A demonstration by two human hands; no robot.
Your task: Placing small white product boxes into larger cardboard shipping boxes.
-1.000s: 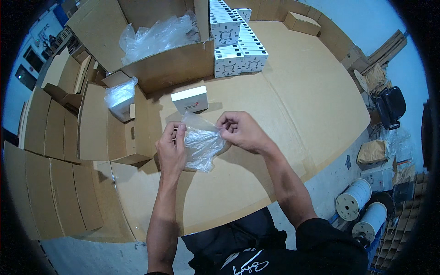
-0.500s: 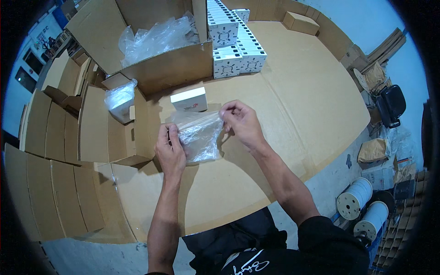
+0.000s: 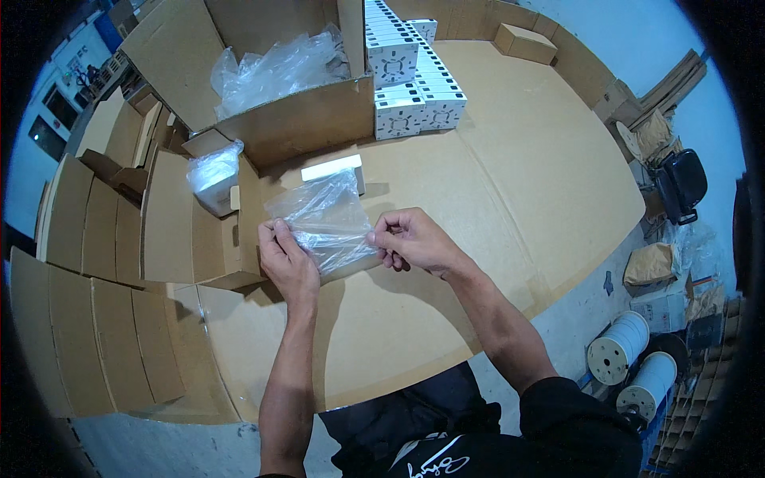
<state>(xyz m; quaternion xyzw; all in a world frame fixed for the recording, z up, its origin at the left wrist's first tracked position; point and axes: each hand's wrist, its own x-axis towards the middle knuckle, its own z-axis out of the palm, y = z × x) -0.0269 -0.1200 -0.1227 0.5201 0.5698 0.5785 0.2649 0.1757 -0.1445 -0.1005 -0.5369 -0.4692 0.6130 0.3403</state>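
A clear plastic bag [image 3: 325, 217] is stretched between my two hands above the cardboard-covered table. My left hand [image 3: 288, 259] grips its left side, thumb on top. The fingers of my right hand [image 3: 410, 245] pinch the bag's lower right corner. Just beyond the bag lies a small white box [image 3: 333, 167], partly covered by the bag's far edge. Whatever lies under the bag shows only faintly through the plastic.
A large cardboard box [image 3: 307, 119] full of clear plastic bags [image 3: 279, 72] stands beyond my hands. Left of them, an open carton [image 3: 215, 247] holds a plastic-wrapped item [image 3: 215, 177]. White printed boxes [image 3: 421, 111] are stacked at the back. A brown box [image 3: 526, 44] sits farther right.
My right hand has moved down and toward me, from the bag's upper right to its lower right corner. The bag has turned and now overlaps the small white box more.
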